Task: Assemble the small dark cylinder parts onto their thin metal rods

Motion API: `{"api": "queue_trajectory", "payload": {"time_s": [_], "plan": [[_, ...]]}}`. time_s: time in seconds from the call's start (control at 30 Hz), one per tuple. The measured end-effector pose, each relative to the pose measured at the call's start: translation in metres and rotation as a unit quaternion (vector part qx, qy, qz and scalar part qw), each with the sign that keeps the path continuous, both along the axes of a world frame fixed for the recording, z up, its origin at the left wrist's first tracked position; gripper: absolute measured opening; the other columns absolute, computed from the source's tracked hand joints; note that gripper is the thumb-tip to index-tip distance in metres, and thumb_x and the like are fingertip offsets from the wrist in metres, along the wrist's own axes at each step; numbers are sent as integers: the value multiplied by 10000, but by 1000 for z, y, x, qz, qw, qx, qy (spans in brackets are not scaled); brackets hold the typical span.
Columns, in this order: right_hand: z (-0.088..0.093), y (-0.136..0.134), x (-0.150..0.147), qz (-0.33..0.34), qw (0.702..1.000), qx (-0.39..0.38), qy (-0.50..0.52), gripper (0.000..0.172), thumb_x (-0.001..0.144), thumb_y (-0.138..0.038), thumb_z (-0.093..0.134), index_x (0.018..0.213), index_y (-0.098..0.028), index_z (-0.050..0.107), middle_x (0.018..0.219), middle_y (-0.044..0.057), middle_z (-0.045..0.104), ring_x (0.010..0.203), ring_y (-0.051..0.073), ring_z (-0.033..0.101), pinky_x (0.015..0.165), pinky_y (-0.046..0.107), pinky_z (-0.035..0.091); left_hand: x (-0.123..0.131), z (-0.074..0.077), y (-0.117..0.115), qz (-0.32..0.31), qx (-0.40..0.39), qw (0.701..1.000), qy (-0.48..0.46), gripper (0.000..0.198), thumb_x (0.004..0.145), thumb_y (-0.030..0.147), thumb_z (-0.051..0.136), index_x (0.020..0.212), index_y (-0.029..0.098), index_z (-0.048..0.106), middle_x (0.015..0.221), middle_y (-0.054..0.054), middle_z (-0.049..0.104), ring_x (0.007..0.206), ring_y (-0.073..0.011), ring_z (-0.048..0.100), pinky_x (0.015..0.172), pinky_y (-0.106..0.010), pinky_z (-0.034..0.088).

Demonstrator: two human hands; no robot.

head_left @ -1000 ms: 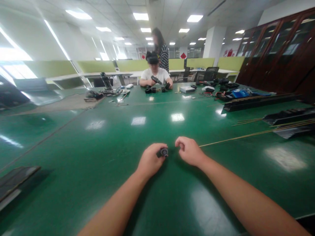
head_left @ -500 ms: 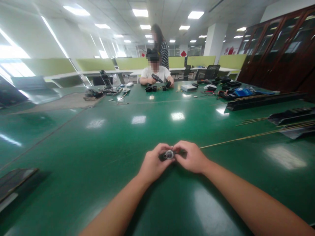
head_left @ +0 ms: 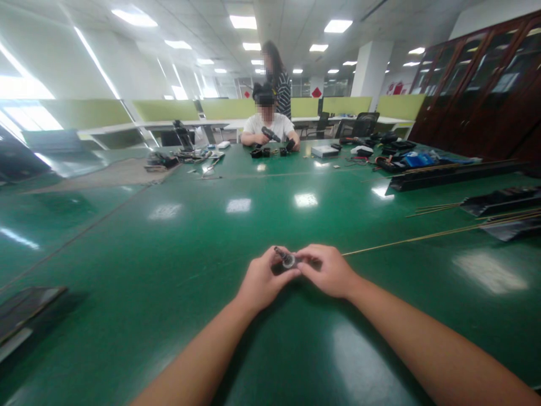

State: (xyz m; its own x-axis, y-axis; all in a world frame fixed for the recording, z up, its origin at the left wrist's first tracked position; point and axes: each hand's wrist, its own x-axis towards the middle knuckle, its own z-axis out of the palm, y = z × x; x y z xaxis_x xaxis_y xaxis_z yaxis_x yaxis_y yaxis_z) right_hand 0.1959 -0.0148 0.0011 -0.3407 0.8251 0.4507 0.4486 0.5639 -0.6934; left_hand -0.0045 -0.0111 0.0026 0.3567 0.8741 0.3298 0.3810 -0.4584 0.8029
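Both my hands meet over the green table (head_left: 169, 248) just in front of me. My left hand (head_left: 262, 279) is closed around a small dark cylindrical part with a silvery end (head_left: 286, 259), which points up and to the right. My right hand (head_left: 327, 270) is closed too, its fingertips pinching the same part from the right. Most of the part is hidden between my fingers.
A thin brass rod (head_left: 406, 241) runs right from my right hand toward long black profiles (head_left: 448, 173). A dark flat panel (head_left: 21, 313) lies at the near left edge. Across the table a seated person (head_left: 269, 127) handles a black tool among small parts; another person (head_left: 276, 82) stands behind.
My hands came together from a small gap. The right hand closed onto the part held by the left, and the part tilted so its silvery end faces up.
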Motion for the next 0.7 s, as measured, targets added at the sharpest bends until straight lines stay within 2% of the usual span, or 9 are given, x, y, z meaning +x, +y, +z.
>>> {"api": "queue_trajectory", "payload": {"time_s": [0.27, 0.47, 0.7], "plan": [[0, 1, 0, -5, 1000, -5, -5, 211, 865, -192, 638, 1050, -202, 738, 962, 50, 742, 844, 175, 670, 784, 295, 513, -1, 0, -1, 11, 2, 1000, 15, 283, 801, 310, 749, 1020, 205, 604, 927, -2, 713, 834, -150, 693, 776, -244, 546], [0, -1, -1, -7, 1000, 2, -13, 208, 868, -191, 635, 1050, -201, 735, 938, 51, 736, 828, 178, 662, 770, 299, 508, 1, 5, -3, 22, 38, 999, 14, 244, 797, 273, 731, 1010, 202, 635, 972, -29, 721, 859, -168, 695, 811, -284, 570], [-3, 1, -1, -7, 1000, 7, -16, 221, 831, -162, 659, 1040, -205, 715, 844, 28, 709, 753, 167, 635, 717, 289, 488, -1, 0, 0, 51, 98, 993, 47, 229, 806, 250, 719, 1026, 212, 669, 1029, -50, 716, 953, -196, 673, 865, -334, 542]]}}
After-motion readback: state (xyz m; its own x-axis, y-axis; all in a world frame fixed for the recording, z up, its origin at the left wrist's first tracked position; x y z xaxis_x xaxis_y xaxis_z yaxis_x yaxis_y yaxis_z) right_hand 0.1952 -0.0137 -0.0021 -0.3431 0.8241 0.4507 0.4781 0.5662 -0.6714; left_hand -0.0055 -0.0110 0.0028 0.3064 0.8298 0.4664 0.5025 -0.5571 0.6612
